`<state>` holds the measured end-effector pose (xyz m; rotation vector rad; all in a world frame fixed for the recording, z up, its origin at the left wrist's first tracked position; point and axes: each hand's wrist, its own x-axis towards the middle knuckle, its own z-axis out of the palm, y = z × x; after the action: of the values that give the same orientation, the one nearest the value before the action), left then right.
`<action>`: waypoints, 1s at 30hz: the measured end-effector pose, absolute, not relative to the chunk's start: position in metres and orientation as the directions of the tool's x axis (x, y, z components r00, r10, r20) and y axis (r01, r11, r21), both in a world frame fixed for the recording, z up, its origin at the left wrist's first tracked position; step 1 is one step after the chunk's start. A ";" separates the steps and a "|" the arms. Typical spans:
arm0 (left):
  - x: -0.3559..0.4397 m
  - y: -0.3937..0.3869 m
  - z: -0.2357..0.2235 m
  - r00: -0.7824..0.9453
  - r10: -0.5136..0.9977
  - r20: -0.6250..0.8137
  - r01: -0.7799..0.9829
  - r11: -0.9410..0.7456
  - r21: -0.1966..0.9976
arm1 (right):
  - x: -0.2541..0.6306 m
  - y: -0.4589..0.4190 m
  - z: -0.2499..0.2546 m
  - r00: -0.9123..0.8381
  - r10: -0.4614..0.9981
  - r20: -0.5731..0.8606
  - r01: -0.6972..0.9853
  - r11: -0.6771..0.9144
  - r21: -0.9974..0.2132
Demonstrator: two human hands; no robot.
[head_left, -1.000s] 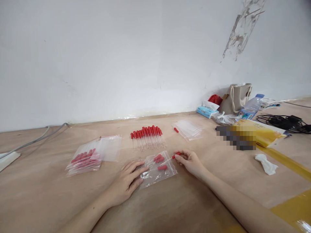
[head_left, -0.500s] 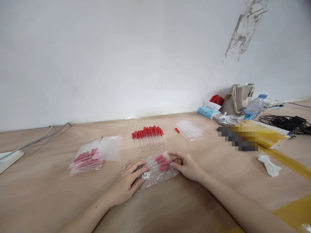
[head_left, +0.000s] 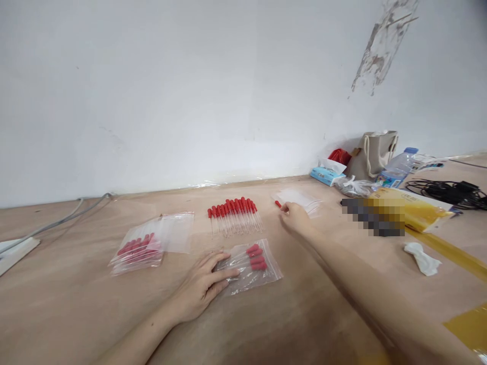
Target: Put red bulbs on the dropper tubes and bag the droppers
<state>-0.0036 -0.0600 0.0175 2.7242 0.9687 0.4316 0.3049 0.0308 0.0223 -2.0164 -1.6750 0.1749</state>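
Note:
My left hand (head_left: pixel 207 281) lies with fingers apart on the left end of a clear zip bag (head_left: pixel 243 279), which holds several droppers with red rubber bulbs (head_left: pixel 256 257). Farther up the table, my right hand (head_left: pixel 296 218) has its fingers drawn together at the near end of a single red rubber bulb (head_left: pixel 277 204), beside a stack of flat zip bags (head_left: pixel 300 200). Whether a glass tube is on that bulb is hidden. Between the hands, at the back, loose red-bulbed droppers (head_left: pixel 234 215) lie in a row, bulbs towards the wall.
Filled zip bags (head_left: pixel 139 248) are piled at left. A grey cable (head_left: pixel 72 213) runs along the left side. At right are a tissue box (head_left: pixel 326 175), a cloth bag (head_left: pixel 375 154), a plastic bottle (head_left: pixel 399 167), a yellow packet (head_left: pixel 414 208), black cables (head_left: pixel 449 192) and a crumpled tissue (head_left: pixel 422 259).
My right hand has let go of the zip bag's right end and moved up and away to the single red bulb. My left hand stays on the bag.

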 end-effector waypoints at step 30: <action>-0.001 -0.061 0.021 0.724 0.677 0.134 0.629 -0.727 0.276 | 0.286 -0.044 -0.002 0.279 0.953 0.119 -0.235 0.187 -0.954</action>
<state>-0.0014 -0.0607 0.0208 2.7173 1.0422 0.3338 0.2857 -0.0444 -0.0019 -1.0218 -0.8999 1.0181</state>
